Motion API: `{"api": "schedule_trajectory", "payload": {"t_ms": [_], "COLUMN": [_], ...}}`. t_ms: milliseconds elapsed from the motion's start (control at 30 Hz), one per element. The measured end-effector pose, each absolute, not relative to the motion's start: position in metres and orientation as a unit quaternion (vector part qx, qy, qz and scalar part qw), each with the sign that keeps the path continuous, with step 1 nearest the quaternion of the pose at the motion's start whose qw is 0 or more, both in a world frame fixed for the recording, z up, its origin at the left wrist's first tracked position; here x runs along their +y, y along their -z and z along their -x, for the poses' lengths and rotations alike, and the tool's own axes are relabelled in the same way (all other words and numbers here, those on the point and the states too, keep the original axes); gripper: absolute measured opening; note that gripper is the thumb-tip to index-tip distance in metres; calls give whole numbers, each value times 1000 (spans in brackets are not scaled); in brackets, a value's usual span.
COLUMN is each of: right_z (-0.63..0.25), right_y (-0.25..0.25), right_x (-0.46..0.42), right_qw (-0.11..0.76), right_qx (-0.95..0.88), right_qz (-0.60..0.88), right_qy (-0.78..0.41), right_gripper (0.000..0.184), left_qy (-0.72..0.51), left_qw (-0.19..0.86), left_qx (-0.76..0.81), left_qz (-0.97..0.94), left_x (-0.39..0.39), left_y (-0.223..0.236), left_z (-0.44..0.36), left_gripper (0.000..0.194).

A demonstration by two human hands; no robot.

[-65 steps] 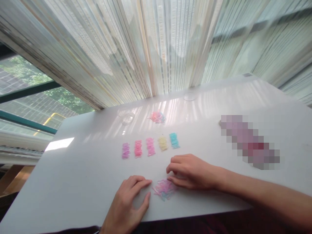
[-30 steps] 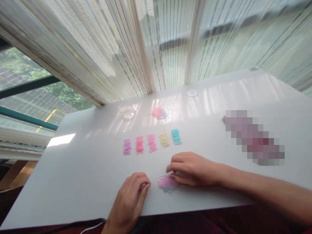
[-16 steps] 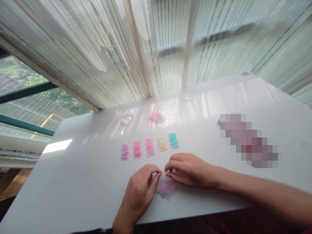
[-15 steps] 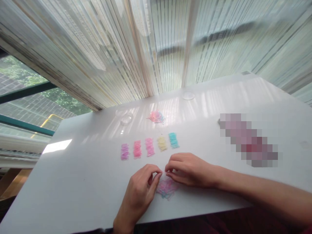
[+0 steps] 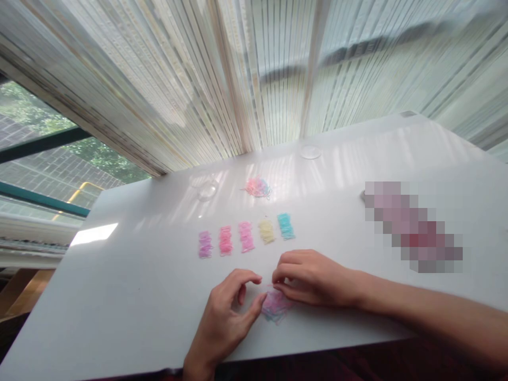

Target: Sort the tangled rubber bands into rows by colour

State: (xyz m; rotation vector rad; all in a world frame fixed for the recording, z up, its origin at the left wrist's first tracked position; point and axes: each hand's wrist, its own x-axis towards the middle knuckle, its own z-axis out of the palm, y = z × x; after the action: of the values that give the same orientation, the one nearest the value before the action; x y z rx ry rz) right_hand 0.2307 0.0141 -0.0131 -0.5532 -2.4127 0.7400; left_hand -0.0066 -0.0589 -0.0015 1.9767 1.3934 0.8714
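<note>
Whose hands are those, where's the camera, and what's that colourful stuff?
They belong to a person; there's no robot. The camera, worn on that person's head, looks forward and down. On the white table lie five small bundles of thin strands: purple, coral, pink, yellow and turquoise. Farther back are a mixed-colour pile and two clear round objects. The open left hand, beside a nearer pink-and-blue pile, holds nothing visible. The right hand is at that pile; I can't tell whether it pinches a strand.

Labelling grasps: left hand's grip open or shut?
Open: the bare left hand shows a gap between thumb and index finger, near the pink-and-blue strand pile.
</note>
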Motion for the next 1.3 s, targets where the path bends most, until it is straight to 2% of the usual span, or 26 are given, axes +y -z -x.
{"api": "schedule_trajectory", "payload": {"t_ms": [133, 400, 567, 700, 1167, 1300], "right_z": [-231, -234, -233, -231, -228, -228], "right_y": [13, 12, 13, 11, 8, 7], "right_x": [14, 15, 15, 15, 12, 11], "right_qw": [281, 206, 273, 332, 359, 351], "right_qx": [-893, -905, -882, -863, -839, -840], "right_qz": [206, 215, 228, 226, 223, 223], "right_qy": [-284, -302, -309, -306, -342, -348], "right_gripper": [15, 14, 24, 18, 9, 10], "left_qy": [-329, -378, -386, -384, -384, -399], "left_qw": [289, 256, 270, 303, 285, 281], "left_qx": [497, 533, 516, 511, 505, 500], "left_qz": [-749, -712, -715, -707, -719, -715], "left_x": [-56, -53, -54, -53, -54, -54], "left_y": [1, -4, -4, 4, 6, 5], "left_z": [2, 13, 2, -6, -11, -10], "left_gripper": [6, 7, 7, 8, 7, 13]}}
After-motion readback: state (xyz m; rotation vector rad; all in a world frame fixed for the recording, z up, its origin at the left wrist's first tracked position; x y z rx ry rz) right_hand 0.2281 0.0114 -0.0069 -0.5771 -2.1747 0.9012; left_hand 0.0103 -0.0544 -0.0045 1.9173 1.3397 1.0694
